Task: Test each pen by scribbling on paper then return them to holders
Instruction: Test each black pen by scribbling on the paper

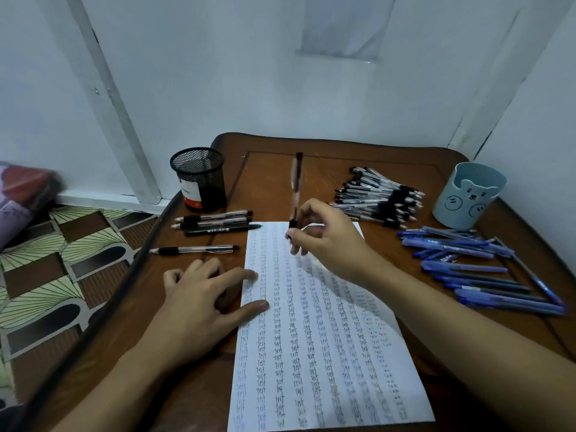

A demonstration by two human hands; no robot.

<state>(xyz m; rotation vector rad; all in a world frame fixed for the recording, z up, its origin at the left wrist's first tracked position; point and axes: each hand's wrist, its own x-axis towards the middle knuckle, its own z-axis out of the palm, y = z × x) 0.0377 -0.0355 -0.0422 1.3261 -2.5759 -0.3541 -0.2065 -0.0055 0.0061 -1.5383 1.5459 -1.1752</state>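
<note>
Head cam: the person's right hand [327, 241] is pinching a black pen [295, 188] low down by its grip, fingers [307, 210] curled round it. The pen is standing nearly upright over the top end of the paper [318, 353]. It's coming out blurry, so there's no telling whether the tip is actually touching the sheet.

The left hand [205, 297] is lying flat on the bench [187, 378], spread out and relaxed and holding nothing, with two fingertips pressing on the paper's left edge. The paper is sitting mid-bench, pretty much covered in columns of tiny "test" scribbles.

Left of the sheet, three pens [215, 222] are lying side by side just in front of a black mesh cup [199, 179]. A lone pen [193, 250] is lying a bit nearer the person.

Over at the far right, a pale blue bear cup [469, 194] is standing upright. A heap of black pens [380, 198] is piled just to its left. A spread of blue pens [477, 272] is lying in front of the cup, right of the paper. A patterned floor [46, 260] is showing off the bench's left side.
</note>
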